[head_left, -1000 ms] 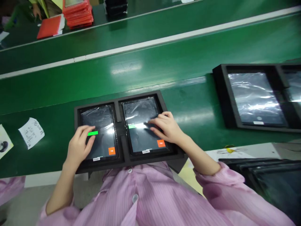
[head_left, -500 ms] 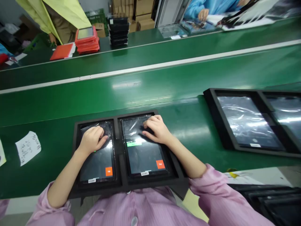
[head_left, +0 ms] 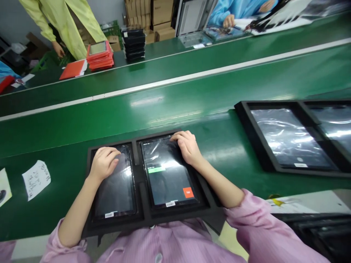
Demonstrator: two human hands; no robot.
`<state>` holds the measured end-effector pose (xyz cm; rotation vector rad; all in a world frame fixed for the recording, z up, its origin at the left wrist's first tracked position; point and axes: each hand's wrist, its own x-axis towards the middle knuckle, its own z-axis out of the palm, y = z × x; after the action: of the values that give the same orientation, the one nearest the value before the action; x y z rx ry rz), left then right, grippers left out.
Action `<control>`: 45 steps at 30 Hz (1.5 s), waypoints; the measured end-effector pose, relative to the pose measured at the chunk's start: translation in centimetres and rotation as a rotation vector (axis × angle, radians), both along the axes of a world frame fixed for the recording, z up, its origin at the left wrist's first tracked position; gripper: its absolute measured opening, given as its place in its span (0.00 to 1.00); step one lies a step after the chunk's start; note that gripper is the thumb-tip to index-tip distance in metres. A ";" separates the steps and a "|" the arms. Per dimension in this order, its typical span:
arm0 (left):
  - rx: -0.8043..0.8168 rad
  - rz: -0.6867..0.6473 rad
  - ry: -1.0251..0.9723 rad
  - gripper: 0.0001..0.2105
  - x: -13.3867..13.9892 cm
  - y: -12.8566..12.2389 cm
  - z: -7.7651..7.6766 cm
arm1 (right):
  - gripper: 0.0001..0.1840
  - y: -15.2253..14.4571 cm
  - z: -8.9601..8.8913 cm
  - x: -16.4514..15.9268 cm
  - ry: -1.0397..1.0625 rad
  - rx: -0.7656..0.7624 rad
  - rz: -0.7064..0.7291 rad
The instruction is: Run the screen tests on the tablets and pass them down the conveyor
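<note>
Two tablets lie side by side in a black two-slot tray in front of me. My left hand (head_left: pixel 104 163) is over the upper part of the left tablet (head_left: pixel 116 193), fingers stretched toward its middle, holding nothing. That screen is dark grey with a small white label at the bottom. My right hand (head_left: pixel 188 146) rests at the upper right corner of the right tablet (head_left: pixel 168 186), fingers extended and slightly bent over its top edge. Its screen shows a green bar and an orange-red "Fail" square. The tray (head_left: pixel 142 197) reaches the table's near edge.
Another black tray (head_left: pixel 263 155) with film-covered tablets sits at the right. A handwritten paper note (head_left: pixel 37 179) lies at the left. Across the green bench are a stack of orange-red items (head_left: pixel 100 58), a black stack (head_left: pixel 134 44), a person in yellow (head_left: pixel 79 25) and one in blue (head_left: pixel 227 11).
The left tablet's green mark and orange-red square have gone from its screen. My right fingers have moved up to the right tablet's top edge; my left fingers have straightened.
</note>
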<state>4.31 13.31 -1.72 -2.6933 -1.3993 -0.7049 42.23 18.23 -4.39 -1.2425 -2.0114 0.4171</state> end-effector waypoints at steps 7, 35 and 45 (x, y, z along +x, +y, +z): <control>-0.024 0.211 -0.058 0.30 0.0 0.1 0.2 | 0.35 -0.2 -0.1 -0.5 -0.231 -0.029 -0.024; -0.633 -0.058 0.149 0.23 -0.3 6.2 0.9 | 0.30 0.3 -1.0 -0.1 -0.094 -0.027 0.024; -0.710 -0.048 -0.079 0.29 -0.4 6.4 2.1 | 0.28 0.4 -1.0 -1.3 -0.221 -0.109 -0.288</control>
<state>3.91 19.70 0.33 -3.2393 -1.9037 -0.3556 40.90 18.61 -5.35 -1.6822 -1.9677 0.2608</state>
